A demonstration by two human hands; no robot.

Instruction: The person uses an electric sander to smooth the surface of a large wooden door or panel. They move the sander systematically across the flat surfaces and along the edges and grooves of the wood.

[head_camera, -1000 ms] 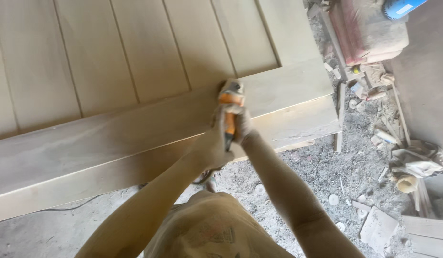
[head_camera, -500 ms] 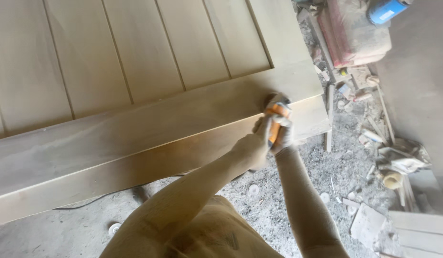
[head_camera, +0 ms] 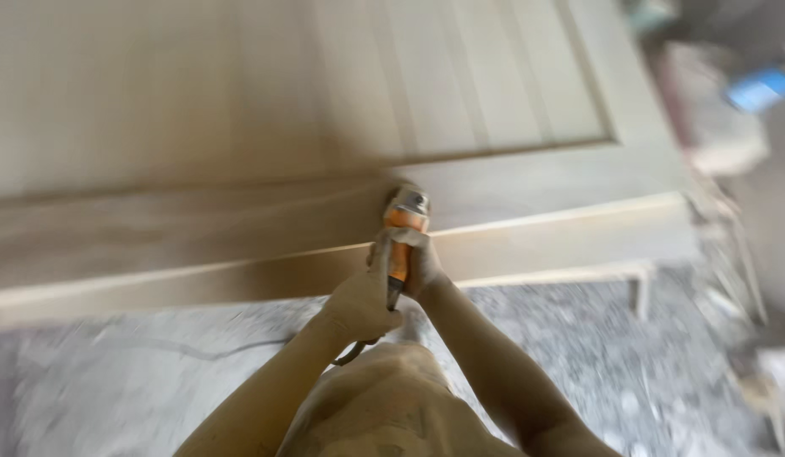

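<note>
Two hands on one orange power sander (head_camera: 403,222): left hand (head_camera: 360,300) closed around the rear of the handle, right hand (head_camera: 424,264) closed just ahead of it, the tool head resting on the wide bottom rail of a pale wooden door (head_camera: 511,182) lying flat above a dusty floor (head_camera: 579,338). Best handled, in my judgement, with the pad flat, pressure light and even, strokes along the grain, and the cord (head_camera: 350,354) clear of the edge.

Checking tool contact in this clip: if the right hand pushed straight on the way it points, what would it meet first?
The right hand grips the orange power tool, pointing away from the body. Straight on lies the door's bottom rail, then the grooved panel boards. Motion blur leaves depth uncertain.
</note>
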